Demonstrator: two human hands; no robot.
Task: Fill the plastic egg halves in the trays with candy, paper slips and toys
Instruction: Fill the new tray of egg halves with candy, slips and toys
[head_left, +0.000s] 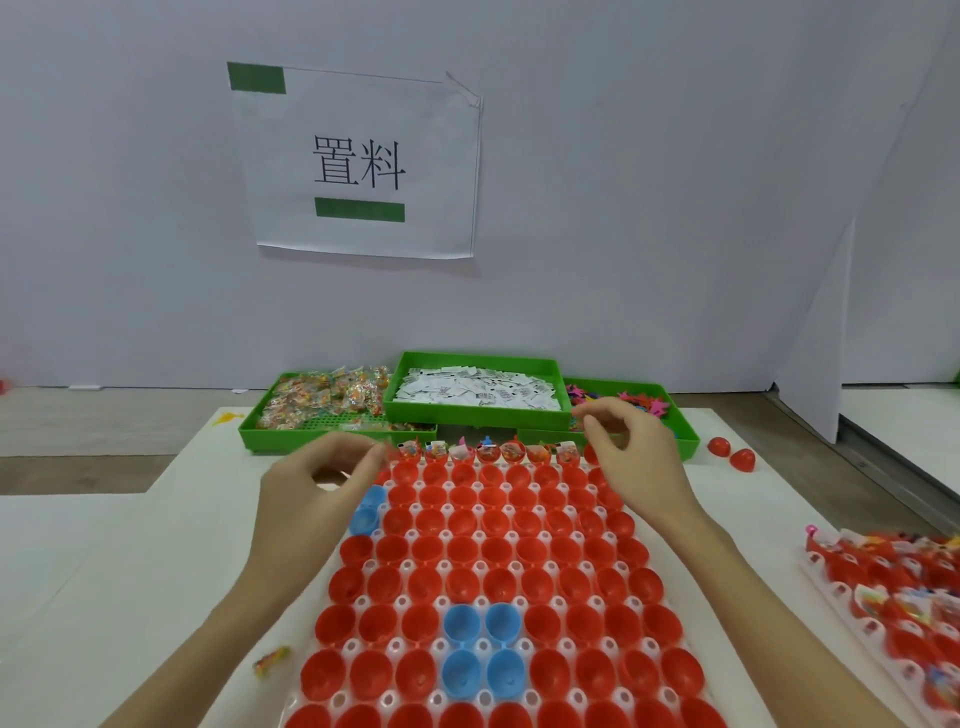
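Taped to the pale wall (623, 208): white paper sign (358, 166), black characters, two green bars; white surface (104, 545) below.

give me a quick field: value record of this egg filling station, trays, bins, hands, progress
main tray: white tray of mostly red egg halves, a few blue ones
filled so far: only the far row holds items
left bin: green, candy packets
middle bin: green, paper slips
right bin: green, small toys
left hand: over the tray's far left corner, fingers curled; contents unclear
right hand: over the far right end, fingertips pinched; contents unclear
second tray: at right, eggs filled
loose: two red halves, one candy on the table
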